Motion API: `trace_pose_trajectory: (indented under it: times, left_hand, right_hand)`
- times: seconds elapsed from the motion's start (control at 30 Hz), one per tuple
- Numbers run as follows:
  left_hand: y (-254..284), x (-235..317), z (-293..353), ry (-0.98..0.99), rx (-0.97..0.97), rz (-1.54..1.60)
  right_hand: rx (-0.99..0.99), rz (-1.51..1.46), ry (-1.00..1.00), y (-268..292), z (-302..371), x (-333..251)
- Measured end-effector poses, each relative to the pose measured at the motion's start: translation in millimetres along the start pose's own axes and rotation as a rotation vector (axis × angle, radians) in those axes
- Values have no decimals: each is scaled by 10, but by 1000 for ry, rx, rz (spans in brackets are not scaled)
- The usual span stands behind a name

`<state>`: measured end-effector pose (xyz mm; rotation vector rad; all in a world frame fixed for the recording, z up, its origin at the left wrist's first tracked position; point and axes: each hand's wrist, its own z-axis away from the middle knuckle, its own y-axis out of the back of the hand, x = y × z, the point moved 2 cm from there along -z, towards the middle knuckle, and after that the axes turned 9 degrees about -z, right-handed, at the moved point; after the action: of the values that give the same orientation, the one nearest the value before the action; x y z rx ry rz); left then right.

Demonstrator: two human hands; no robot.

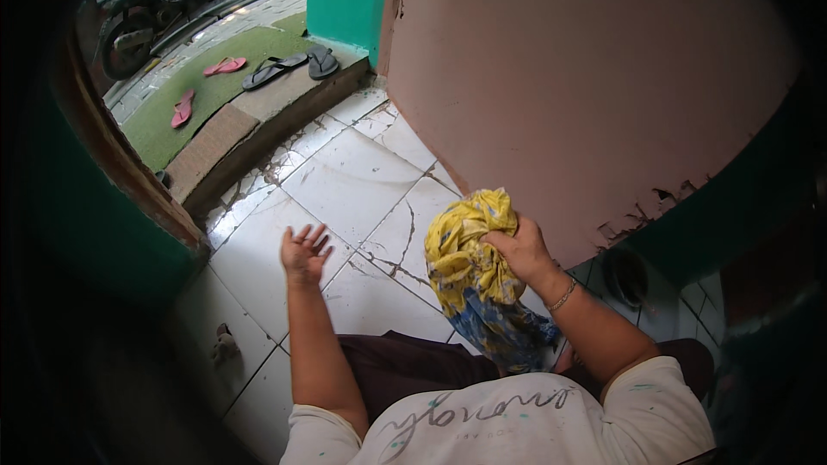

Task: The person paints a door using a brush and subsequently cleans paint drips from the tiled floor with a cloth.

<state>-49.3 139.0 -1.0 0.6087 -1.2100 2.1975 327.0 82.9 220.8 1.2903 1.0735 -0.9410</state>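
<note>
My right hand is closed round a crumpled yellow cloth with a blue patterned lower part that hangs down toward my lap. The bunched cloth is in front of the pinkish door panel, above the tiled floor. Out to the left, my left hand is raised over the white tiles with its fingers spread and nothing in it. A bracelet circles my right wrist. My legs, in dark trousers, are folded under me, and part of the cloth's lower end lies by them.
The white tiled floor has cracked, stained tiles. A pinkish door with a chipped lower edge stands at the right. Beyond the raised doorstep lie grey flip-flops and pink flip-flops on a green mat. A motorbike is parked outside.
</note>
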Motion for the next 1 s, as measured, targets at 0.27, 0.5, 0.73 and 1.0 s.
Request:
trace_pose_trajectory:
  times: [0.27, 0.5, 0.73, 1.0]
  left_hand:
    - [1965, 495, 224, -482, 1046, -1584]
    - [2162, 177, 646, -441, 1084, -2113]
    - [2307, 171, 709, -576, 972, -2059]
    - [2205, 241, 783, -589, 883, -2003]
  right_hand:
    - [50, 727, -239, -224, -685, 1203]
    - [-246, 921, -334, -815, -674, 1406]
    - [-102, 449, -321, -847, -1213, 1719]
    - [540, 742, 54, -1381, -3308, 1738]
